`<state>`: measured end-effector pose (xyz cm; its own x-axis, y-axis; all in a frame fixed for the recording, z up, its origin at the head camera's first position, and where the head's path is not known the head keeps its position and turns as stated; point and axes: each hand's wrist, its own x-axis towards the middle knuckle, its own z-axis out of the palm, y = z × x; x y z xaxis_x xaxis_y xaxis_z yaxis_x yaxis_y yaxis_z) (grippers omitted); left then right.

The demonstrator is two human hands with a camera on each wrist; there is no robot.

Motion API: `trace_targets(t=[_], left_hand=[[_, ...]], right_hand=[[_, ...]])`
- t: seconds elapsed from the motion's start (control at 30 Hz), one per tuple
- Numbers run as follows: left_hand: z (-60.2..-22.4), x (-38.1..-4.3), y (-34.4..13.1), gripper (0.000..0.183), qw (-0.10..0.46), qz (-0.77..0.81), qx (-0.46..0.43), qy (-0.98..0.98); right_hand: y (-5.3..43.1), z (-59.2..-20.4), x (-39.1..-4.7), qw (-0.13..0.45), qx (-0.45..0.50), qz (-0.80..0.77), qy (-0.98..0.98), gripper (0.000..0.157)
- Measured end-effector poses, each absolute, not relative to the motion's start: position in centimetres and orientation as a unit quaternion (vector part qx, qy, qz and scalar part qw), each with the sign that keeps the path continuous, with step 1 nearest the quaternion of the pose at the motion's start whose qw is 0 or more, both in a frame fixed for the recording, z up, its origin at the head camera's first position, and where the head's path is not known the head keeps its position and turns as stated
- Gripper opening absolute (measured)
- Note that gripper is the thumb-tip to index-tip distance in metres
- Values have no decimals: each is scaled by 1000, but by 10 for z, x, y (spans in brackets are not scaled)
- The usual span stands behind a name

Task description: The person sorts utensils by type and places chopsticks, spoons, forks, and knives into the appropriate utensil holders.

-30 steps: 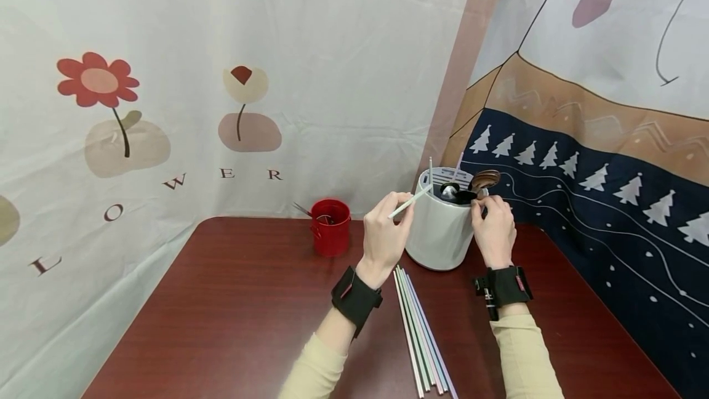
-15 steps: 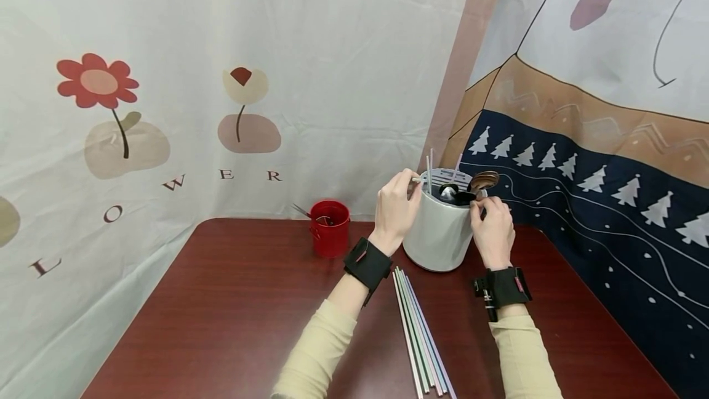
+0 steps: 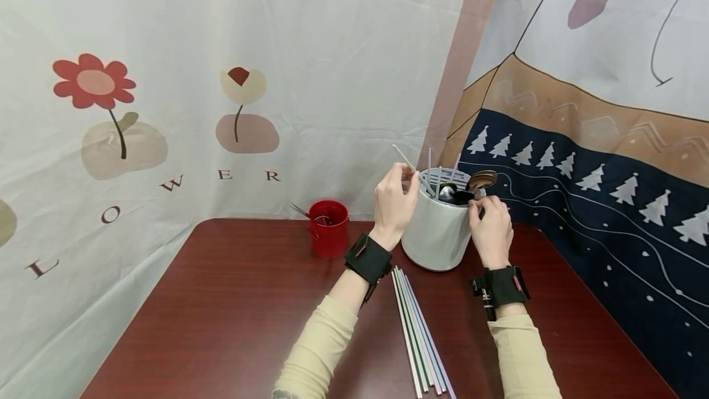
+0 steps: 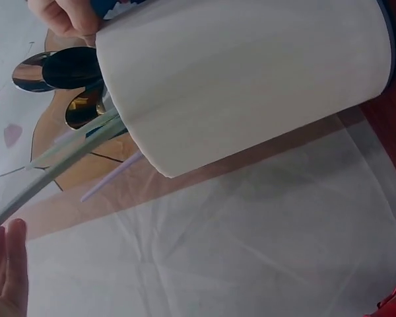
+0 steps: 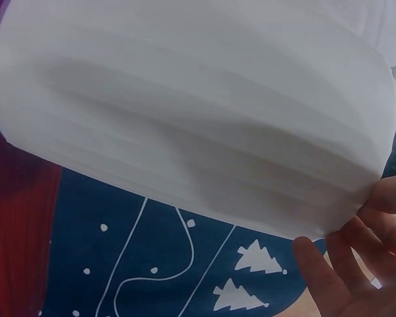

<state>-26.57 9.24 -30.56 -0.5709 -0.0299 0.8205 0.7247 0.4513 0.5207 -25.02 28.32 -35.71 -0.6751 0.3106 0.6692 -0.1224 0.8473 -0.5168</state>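
My left hand (image 3: 394, 205) pinches a pale green chopstick (image 3: 406, 156). It leans at a slant, its lower end at the mouth of a white utensil canister (image 3: 436, 236). In the left wrist view this chopstick (image 4: 49, 173) runs past the rim, beside another pale one. My right hand (image 3: 492, 229) grips the canister's right rim between thumb and fingers, as the right wrist view shows fingers (image 5: 323, 274) at the edge. Other thin chopsticks, a brown ladle-like spoon (image 3: 483, 180) and dark spoons (image 3: 461, 196) stand in the canister. Their lower parts are hidden.
Several pastel chopsticks (image 3: 421, 331) lie in a bundle on the reddish-brown table (image 3: 249, 313), in front of the canister. A red pot (image 3: 329, 229) holding metal utensils stands to the left. Printed cloth (image 3: 343, 79) hangs behind the table.
The left hand has moved right and up to the canister's mouth. Its chopstick has turned from pointing up-right to leaning with its lower end at the opening. The right hand stays on the rim.
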Motion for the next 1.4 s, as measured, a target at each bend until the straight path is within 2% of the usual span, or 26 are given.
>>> trace_targets(t=[0.23, 0.6, 1.17, 1.4], left_hand=[[-304, -271, 99, 12, 385, -411, -225, -795], [-311, -270, 100, 29, 302, -355, -219, -857], [-343, -259, 92, 18, 311, -366, -234, -846], [-379, -239, 83, 18, 288, -392, -227, -844]], right_hand=[[282, -358, -251, 402, -55, 270, -873, 26], [282, -358, -250, 391, -62, 270, -877, 27], [283, -356, -250, 386, -67, 269, -880, 28], [283, -357, -250, 387, -68, 268, -880, 28]])
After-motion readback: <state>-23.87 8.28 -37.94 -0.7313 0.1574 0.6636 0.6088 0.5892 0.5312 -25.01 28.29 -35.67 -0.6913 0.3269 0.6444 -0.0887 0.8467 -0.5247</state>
